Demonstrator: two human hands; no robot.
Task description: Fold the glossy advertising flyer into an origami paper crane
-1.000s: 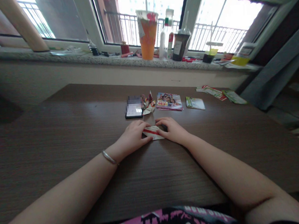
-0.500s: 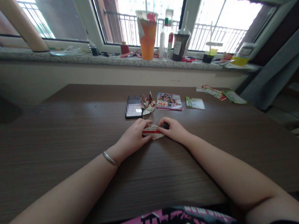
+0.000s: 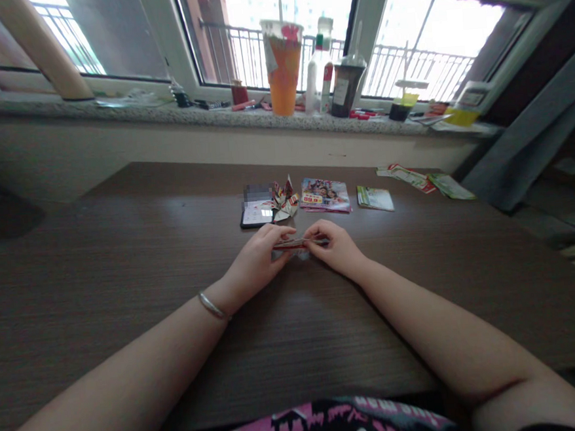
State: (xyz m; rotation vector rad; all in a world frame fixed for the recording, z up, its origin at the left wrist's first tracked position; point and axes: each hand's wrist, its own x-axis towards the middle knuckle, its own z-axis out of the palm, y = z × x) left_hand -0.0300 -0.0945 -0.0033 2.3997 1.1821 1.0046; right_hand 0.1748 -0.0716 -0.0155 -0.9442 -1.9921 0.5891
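Observation:
A small folded paper piece (image 3: 292, 245), white with red print, is pinched between both hands just above the dark wooden table (image 3: 123, 266). My left hand (image 3: 256, 260), a silver bangle on its wrist, grips the paper's left end with closed fingers. My right hand (image 3: 333, 246) pinches its right end. The paper shows edge-on, nearly flat.
Behind the hands lie a phone (image 3: 256, 211), a folded paper figure (image 3: 284, 201), a colourful leaflet (image 3: 325, 196) and more leaflets (image 3: 375, 198) to the right. The stone windowsill holds an orange cup (image 3: 283, 65), bottles (image 3: 320, 65) and small clutter.
The folded paper lay flat on the table under both hands; now it is lifted slightly and turned edge-on between pinching fingers. Arms stay in place.

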